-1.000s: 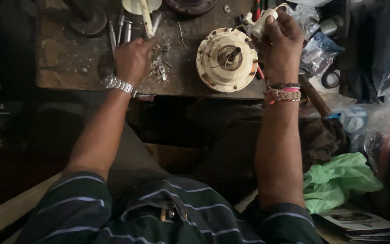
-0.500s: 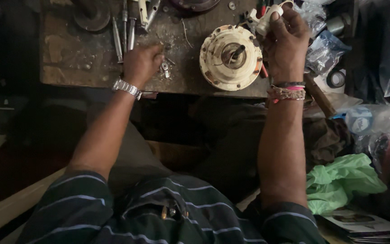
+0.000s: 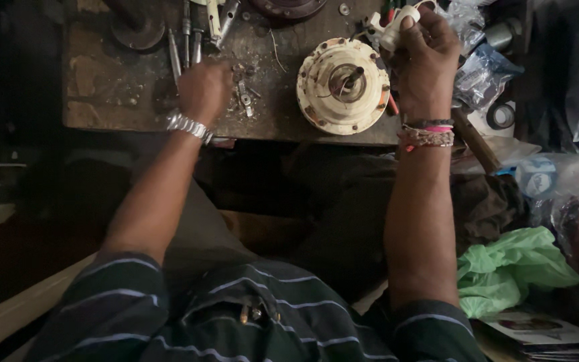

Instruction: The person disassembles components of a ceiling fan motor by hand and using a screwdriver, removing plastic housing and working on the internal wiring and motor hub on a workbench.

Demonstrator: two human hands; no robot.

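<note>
- Head view: the round cream motor housing [image 3: 343, 86] sits on the worn surface [image 3: 102, 87], its shaft upright and bare, so it looks part-stripped.
- The right hand [image 3: 427, 64] has its grip pinching a small white plastic part [image 3: 391, 27], far and right of the housing.
- The left hand [image 3: 204, 88] is curled over loose screws [image 3: 244, 94]; whether its grip closes on one I cannot tell; sorting looks unfinished.
</note>
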